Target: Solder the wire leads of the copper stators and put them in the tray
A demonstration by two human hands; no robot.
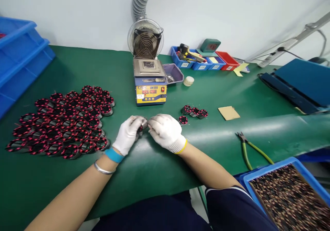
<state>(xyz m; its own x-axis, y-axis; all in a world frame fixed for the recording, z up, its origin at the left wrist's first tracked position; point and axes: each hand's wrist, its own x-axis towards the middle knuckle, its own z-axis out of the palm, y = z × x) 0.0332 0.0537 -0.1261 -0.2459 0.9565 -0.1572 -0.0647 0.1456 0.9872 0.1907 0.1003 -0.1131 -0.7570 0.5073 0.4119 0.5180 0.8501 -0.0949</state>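
My left hand (130,133), in a white glove, is closed around a motor stator (144,124), a ring-shaped metal core; the fingers cover most of it. My right hand (166,130), also gloved, touches the stator's right side with thumb and fingertips pinched together. What sits in that pinch is too small to make out. On the mat to the right lie several stators (195,112) with red and black rims. A large group of similar stators (69,124) stands to the left. Beyond my hands is a yellow and blue solder pot (151,93) with a lit display.
Green-handled cutters (246,151) lie open on the right, near a blue tray (247,177) full of copper-wound parts. A tan card (229,113) lies behind them. Small bins (201,66) line the wall. Blue crates (20,59) stand at left, and a fan (146,43) with a duct rises behind the pot.
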